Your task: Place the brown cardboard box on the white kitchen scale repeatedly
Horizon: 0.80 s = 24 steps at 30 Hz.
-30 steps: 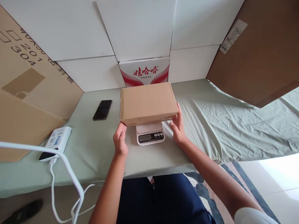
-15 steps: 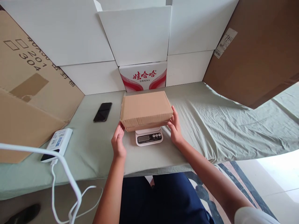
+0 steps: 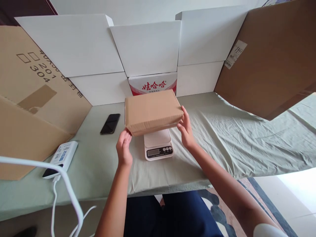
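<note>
Two hands (image 3: 124, 149) around one brown box (image 3: 152, 111)

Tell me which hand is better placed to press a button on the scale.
Probably the right hand: it rests at the cardboard box's right end, nearer the buttons, which sit right of the display on the scale. The left hand supports the box's left front corner.

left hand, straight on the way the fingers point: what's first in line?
The left hand points up and away, fingertips already at the brown box near corner. Straight on, it meets that box; depth beyond is unclear.
</note>
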{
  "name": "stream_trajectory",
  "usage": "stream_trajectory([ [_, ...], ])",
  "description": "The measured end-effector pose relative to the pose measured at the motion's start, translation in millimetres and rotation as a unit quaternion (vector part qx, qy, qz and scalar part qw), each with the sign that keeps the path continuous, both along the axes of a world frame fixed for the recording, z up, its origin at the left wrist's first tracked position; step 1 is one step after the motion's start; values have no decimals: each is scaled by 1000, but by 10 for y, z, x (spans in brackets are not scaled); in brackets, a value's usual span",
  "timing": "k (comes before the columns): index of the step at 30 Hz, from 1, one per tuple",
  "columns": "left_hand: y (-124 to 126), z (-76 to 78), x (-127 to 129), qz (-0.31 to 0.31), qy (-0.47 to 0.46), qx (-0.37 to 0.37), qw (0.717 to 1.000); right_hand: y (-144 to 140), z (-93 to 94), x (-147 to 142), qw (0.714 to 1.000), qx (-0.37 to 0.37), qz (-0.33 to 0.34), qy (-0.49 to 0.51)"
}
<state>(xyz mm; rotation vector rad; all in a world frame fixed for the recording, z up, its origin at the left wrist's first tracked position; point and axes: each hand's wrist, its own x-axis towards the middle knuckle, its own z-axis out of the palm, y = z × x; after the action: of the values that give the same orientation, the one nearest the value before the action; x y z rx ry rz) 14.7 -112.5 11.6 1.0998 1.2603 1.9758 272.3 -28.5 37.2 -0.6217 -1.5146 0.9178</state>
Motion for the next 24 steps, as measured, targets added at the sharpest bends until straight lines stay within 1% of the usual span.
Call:
stream_trajectory([
  [2, 295, 73, -61, -13, -10, 0, 1000, 259, 29, -81, 1000, 11, -1, 5],
  [4, 626, 62, -120, -21, -19, -23, 999, 504, -36, -172, 1000, 5, -5, 4],
  [6, 900, -26, -168, -14, -33, -51, 998, 679, -166, -247, 1000, -11, -4, 4],
  [8, 1059, -147, -204, -7, -39, -64, 997, 764, -304, -291, 1000, -28, 9, 4],
  [11, 1102, -299, -235, -8, -37, -65, 997, 778, -430, -301, 998, -58, 22, 13],
  [14, 1060, -366, -236, -17, -35, -70, 997, 760, -454, -288, 996, -83, 19, 23],
  [19, 1051, -369, -210, -22, -49, -73, 996, 757, -458, -292, 996, -89, 7, 19],
  [24, 1041, -345, -198, -22, -43, -75, 996, 750, -481, -310, 995, -93, 0, 25],
])
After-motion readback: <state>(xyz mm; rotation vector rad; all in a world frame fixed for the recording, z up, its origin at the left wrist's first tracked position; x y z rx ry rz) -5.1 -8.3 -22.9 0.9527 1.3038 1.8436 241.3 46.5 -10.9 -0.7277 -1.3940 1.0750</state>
